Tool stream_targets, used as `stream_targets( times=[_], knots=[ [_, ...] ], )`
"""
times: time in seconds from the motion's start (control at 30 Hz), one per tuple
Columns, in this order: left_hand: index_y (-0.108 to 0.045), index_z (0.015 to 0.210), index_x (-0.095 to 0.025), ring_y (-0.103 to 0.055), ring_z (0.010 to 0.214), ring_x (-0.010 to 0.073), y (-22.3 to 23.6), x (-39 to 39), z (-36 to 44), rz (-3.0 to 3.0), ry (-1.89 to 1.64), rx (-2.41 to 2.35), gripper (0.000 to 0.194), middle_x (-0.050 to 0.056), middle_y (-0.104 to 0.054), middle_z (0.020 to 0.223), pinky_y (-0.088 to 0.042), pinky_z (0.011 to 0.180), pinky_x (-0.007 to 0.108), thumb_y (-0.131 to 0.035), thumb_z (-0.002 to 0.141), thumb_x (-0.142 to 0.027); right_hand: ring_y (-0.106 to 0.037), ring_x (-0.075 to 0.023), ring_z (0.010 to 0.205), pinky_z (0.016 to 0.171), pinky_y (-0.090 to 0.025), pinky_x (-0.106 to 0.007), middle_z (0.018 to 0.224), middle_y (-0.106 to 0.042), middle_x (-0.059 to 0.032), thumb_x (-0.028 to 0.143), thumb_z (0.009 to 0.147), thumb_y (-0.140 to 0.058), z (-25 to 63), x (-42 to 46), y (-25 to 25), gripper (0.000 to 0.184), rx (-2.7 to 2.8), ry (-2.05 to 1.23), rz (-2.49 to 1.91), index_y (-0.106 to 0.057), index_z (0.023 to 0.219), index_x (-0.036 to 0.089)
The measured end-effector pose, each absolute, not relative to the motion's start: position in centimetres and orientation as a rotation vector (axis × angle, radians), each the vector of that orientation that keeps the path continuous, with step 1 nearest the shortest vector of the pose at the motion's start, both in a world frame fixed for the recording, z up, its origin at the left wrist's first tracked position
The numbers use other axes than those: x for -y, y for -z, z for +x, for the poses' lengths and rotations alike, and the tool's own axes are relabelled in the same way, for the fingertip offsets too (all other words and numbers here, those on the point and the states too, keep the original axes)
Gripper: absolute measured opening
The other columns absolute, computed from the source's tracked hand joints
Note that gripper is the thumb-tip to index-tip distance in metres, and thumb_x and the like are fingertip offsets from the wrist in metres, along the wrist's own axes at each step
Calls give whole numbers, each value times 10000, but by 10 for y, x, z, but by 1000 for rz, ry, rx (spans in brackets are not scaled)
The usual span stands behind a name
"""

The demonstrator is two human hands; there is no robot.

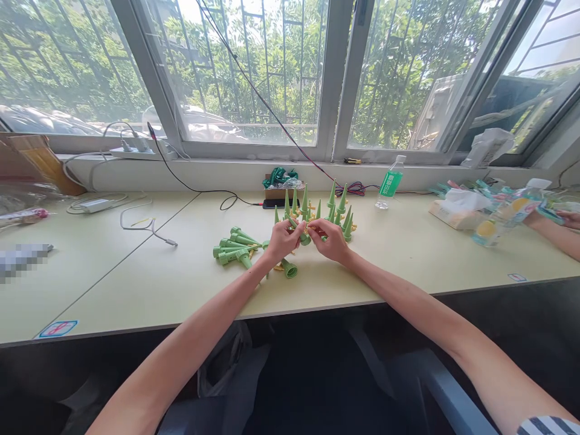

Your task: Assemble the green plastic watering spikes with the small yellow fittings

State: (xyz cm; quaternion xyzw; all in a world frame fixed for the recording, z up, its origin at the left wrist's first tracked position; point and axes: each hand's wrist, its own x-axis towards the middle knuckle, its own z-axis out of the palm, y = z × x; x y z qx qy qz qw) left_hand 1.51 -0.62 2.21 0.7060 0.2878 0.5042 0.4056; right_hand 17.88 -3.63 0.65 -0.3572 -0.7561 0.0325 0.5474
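Over the middle of the table, my left hand is closed round a green plastic watering spike, whose wide end shows below the fingers. Close against it, my right hand pinches at a small yellow part on the spike's side. Fingers hide most of that part. Several like spikes lie in a loose pile left of my left hand. One more spike lies nearer me, its open threaded end towards me. Behind my hands, several green spikes with yellow valves stand upright, points up.
A small box with green wrapping and a black phone are at the back. A water bottle stands behind right. Further right are a tissue box, bottles and another person's hand. Cables lie on the left.
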Motion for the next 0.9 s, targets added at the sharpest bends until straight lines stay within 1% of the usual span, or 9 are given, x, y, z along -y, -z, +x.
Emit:
stream_targets(
  times=[0.27, 0.47, 0.6, 0.7, 0.77, 0.9],
  knots=[
    [-531, 685, -173, -457, 332, 86, -19, 3, 16, 1832, -1302, -721, 412, -46, -473, 390, -325, 347, 196, -631, 831, -545, -605, -133, 688, 626, -537, -256, 854, -651, -57, 299, 933, -520, 179, 37, -8, 151, 1795, -95, -834, -622, 925, 187],
    [-527, 714, -174, -486, 366, 96, -18, 1, 17, 1854, -1340, -789, 454, -36, -486, 409, -351, 384, 208, -506, 898, -588, -623, -134, 682, 629, -547, -259, 868, -670, -58, 391, 927, -535, 178, 35, -7, 217, 1736, -167, -897, -611, 946, 189],
    [-542, 711, -176, -526, 426, 107, -21, 3, 16, 2005, -1421, -769, 440, -22, -521, 475, -396, 450, 231, -467, 936, -547, -623, -140, 678, 630, -547, -266, 844, -667, -55, 439, 923, -538, 178, 33, -6, 258, 1719, -207, -922, -604, 934, 189],
    [-557, 684, -175, -558, 508, 118, -23, 3, 15, 2156, -1504, -778, 439, 5, -563, 565, -444, 548, 260, -443, 963, -495, -610, -140, 680, 630, -542, -267, 843, -662, -54, 455, 926, -531, 179, 33, -7, 274, 1727, -212, -934, -606, 914, 192],
    [-556, 663, -174, -568, 562, 125, -23, 3, 15, 2234, -1549, -785, 441, 25, -584, 622, -453, 595, 272, -435, 973, -464, -596, -137, 677, 623, -535, -263, 842, -656, -53, 451, 927, -533, 180, 33, -7, 271, 1737, -201, -932, -610, 900, 193],
    [-564, 674, -174, -554, 584, 122, -23, 1, 15, 2277, -1591, -792, 419, 40, -601, 704, -438, 586, 268, -434, 979, -430, -560, -128, 650, 602, -516, -253, 784, -622, -34, 436, 920, -550, 179, 34, -9, 252, 1742, -175, -927, -618, 907, 194]
  ],
)
